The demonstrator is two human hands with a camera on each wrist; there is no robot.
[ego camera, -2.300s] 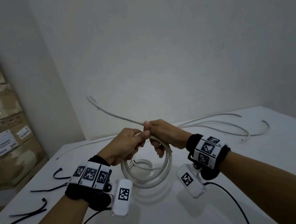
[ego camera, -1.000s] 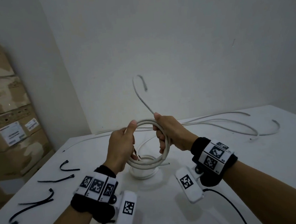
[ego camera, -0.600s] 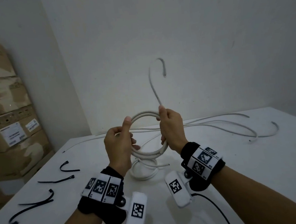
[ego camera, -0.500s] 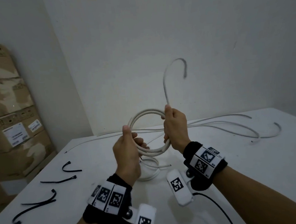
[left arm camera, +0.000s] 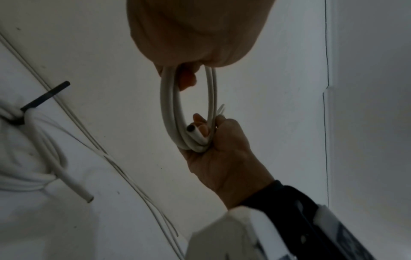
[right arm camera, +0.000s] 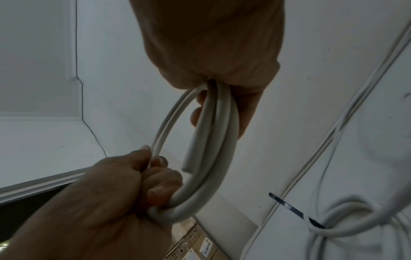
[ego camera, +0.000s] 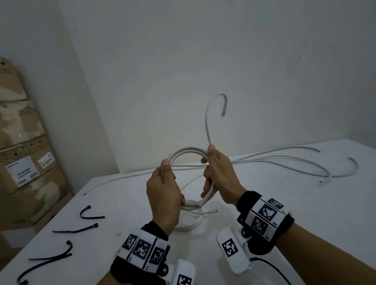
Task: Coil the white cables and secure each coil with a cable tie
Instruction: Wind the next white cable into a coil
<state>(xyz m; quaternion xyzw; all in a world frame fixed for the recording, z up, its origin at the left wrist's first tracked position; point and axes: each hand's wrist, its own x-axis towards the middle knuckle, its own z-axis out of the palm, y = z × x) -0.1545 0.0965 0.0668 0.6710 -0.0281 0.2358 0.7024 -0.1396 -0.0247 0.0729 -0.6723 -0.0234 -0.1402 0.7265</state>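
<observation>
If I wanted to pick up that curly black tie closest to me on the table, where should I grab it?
Probably pinch the nearest black cable tie from above, around the middle of its long straight stretch. It lies flat on the white table with free space on both sides. The curled end looks more likely to slip or twist between your fingers.

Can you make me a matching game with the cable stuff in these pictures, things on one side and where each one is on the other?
Things:
1. coil in the hands
2. tied coil
3. black ties
4. boxes

Places:
A. lying loose on the table, over to the left
B. stacked on the left beside the table
C. held up in the air by the left hand and right hand
D. lying on the table under the hands, with a black tie round it

Pairs: 1-C, 2-D, 3-A, 4-B
</observation>
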